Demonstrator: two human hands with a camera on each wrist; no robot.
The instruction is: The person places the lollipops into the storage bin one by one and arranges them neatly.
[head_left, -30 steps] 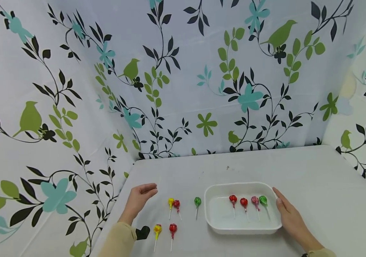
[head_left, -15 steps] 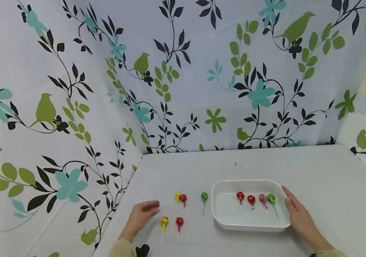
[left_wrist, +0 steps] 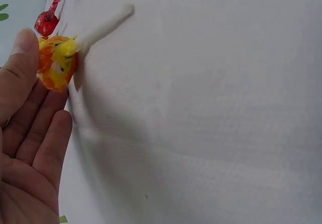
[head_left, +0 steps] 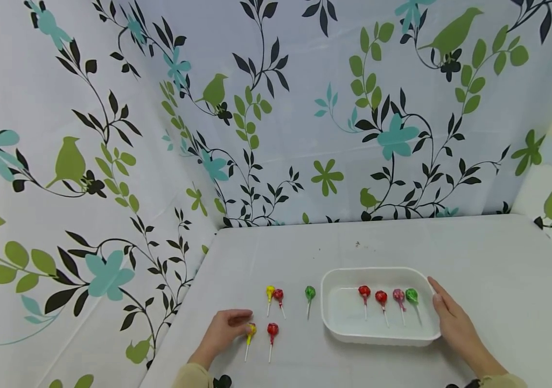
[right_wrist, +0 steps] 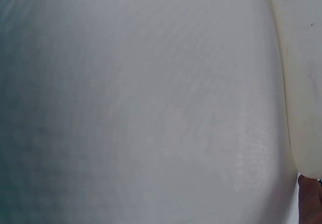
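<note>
My left hand (head_left: 224, 334) is at the head of a yellow lollipop (head_left: 250, 333) on the table, its thumb tip right at the wrapper and a gap showing between thumb and forefinger. In the left wrist view the lollipop's orange-and-yellow wrapped head (left_wrist: 58, 65) sits between the thumb (left_wrist: 22, 63) and the other fingers, the white stick pointing away. My right hand (head_left: 460, 328) holds the right side of a white tray (head_left: 348, 334), thumb over the rim and fingers along the outside. Two red lollipops, a pink one (head_left: 399, 296) and a green one lie inside it.
A red lollipop (head_left: 273, 331) lies just right of the yellow one. Farther back are another yellow lollipop (head_left: 270, 292), a red one (head_left: 279, 296) beside it, and a green one (head_left: 310, 293) left of the tray. Patterned curtains (head_left: 276, 134) stand behind and beside the table.
My left hand has come down and to the right, from above the table's left side to the nearer yellow lollipop. The right hand stays at the tray; the head view has shifted slightly.
</note>
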